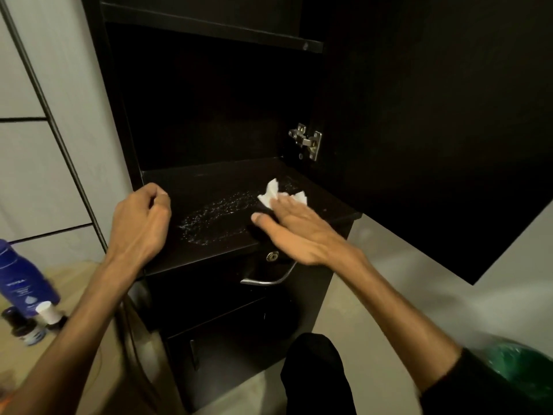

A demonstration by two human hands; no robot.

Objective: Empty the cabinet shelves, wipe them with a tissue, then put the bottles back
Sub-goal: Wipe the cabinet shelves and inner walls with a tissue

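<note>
Right hand [299,227] presses tissue [278,193] flat on bare shelf [215,187]

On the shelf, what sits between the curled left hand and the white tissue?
Head view: only a patch of pale specks on the bare black cabinet shelf between left hand and crumpled white tissue.

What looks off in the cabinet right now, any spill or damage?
A pale speckled patch of droplets or residue covers the dark shelf, left of the tissue that the right hand presses flat. No damage shows.
</note>
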